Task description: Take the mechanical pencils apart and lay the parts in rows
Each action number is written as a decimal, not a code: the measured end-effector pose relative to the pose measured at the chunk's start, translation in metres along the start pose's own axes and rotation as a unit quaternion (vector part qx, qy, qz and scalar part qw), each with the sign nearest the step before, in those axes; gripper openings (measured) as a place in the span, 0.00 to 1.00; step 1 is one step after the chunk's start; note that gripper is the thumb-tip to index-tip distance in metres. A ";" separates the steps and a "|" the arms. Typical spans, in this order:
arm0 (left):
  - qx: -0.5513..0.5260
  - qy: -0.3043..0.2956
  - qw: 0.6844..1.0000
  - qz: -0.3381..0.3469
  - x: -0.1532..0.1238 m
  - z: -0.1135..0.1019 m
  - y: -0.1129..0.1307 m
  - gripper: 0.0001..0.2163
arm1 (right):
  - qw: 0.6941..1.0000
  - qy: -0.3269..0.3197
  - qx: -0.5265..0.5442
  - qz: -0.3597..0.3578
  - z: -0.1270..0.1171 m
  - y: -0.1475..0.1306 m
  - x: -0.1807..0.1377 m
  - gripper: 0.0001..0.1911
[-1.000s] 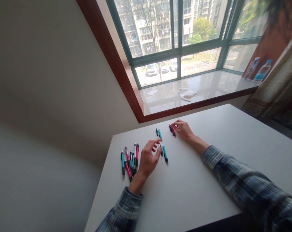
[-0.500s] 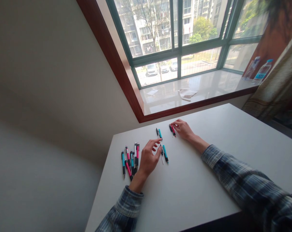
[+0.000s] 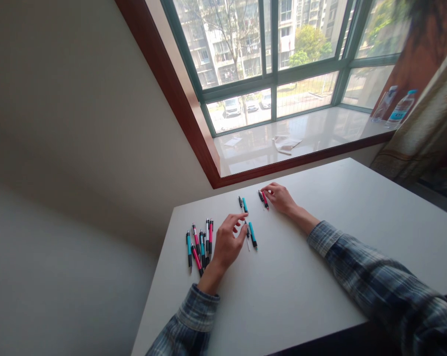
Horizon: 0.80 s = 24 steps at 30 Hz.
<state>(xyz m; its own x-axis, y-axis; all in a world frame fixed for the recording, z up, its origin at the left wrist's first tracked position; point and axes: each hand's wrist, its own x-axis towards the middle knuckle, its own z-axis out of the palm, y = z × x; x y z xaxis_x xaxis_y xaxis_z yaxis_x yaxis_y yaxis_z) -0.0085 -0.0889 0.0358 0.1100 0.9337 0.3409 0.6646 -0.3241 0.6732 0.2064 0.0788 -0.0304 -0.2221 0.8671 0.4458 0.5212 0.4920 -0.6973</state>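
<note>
My left hand (image 3: 228, 241) hovers over the table, thumb and fingers apart, holding nothing. Its fingertips are close to two groups of pen parts. The nearer group has a teal pen barrel (image 3: 253, 236) with a black grip, beside a black pen top piece and a thin refill. Beyond it lies another teal pen barrel (image 3: 245, 205) next to a black top piece (image 3: 240, 201). Farther right, my right hand (image 3: 278, 196) has its fingertips closed at the upper end of a red pen barrel (image 3: 265, 200), which lies beside a black pen top piece (image 3: 261, 196).
Several teal, red and white pens with black grips, among them a teal pen (image 3: 188, 244), lie left of my left hand on the white table (image 3: 301, 277). Behind the table, the window sill (image 3: 253, 153) carries a cloth (image 3: 286, 144) and plastic bottles (image 3: 401, 109).
Both hands stay in nearly the same place, and the pen parts lie as before. Only a very slight shift of the whole view shows.
</note>
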 end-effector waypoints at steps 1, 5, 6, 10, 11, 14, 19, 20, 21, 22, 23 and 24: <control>0.010 -0.003 1.000 0.001 0.000 0.000 0.001 0.14 | 1.000 0.003 0.002 0.001 0.000 0.000 0.000 0.12; 0.071 0.007 0.997 0.018 0.003 -0.011 0.001 0.12 | 1.000 0.020 0.011 0.007 0.001 -0.001 0.001 0.12; 0.093 0.019 0.995 0.025 0.005 -0.017 -0.001 0.11 | 1.000 0.025 0.013 0.007 0.001 -0.001 0.002 0.12; 0.195 0.106 0.975 0.007 0.018 -0.054 -0.017 0.11 | 0.999 0.032 0.020 0.007 0.001 -0.002 0.002 0.12; 0.220 0.124 0.967 -0.010 0.021 -0.065 -0.023 0.11 | 0.999 0.033 0.021 0.007 0.001 -0.002 0.002 0.12; 0.263 0.170 0.948 -0.062 0.026 -0.098 -0.047 0.12 | 0.999 0.033 0.025 0.007 0.001 -0.002 0.003 0.13; 0.321 0.137 0.923 -0.162 0.019 -0.135 -0.080 0.13 | 0.998 0.037 0.039 0.010 0.001 -0.002 0.002 0.13; 0.327 0.112 0.920 -0.188 0.016 -0.138 -0.084 0.14 | 0.998 0.038 0.042 0.011 0.001 -0.003 0.001 0.13; 0.332 0.081 0.917 -0.208 0.013 -0.139 -0.087 0.14 | 0.998 0.039 0.044 0.011 0.001 -0.003 0.001 0.13; 0.336 0.047 0.914 -0.221 0.011 -0.139 -0.088 0.14 | 0.998 0.039 0.047 0.011 0.001 -0.004 0.000 0.13; 0.338 0.014 0.913 -0.227 0.009 -0.138 -0.090 0.14 | 0.998 0.040 0.048 0.012 0.001 -0.004 0.000 0.13; 0.339 -0.012 0.913 -0.227 0.007 -0.136 -0.091 0.14 | 0.998 0.041 0.049 0.012 0.002 -0.005 -0.001 0.13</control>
<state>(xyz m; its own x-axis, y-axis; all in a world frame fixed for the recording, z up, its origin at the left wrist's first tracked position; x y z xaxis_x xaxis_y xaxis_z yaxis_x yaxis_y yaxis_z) -0.1681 -0.0736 0.0663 -0.2793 0.9542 0.1070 0.9496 0.2579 0.1783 0.2027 0.0760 -0.0283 -0.1406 0.8716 0.4696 0.4411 0.4798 -0.7585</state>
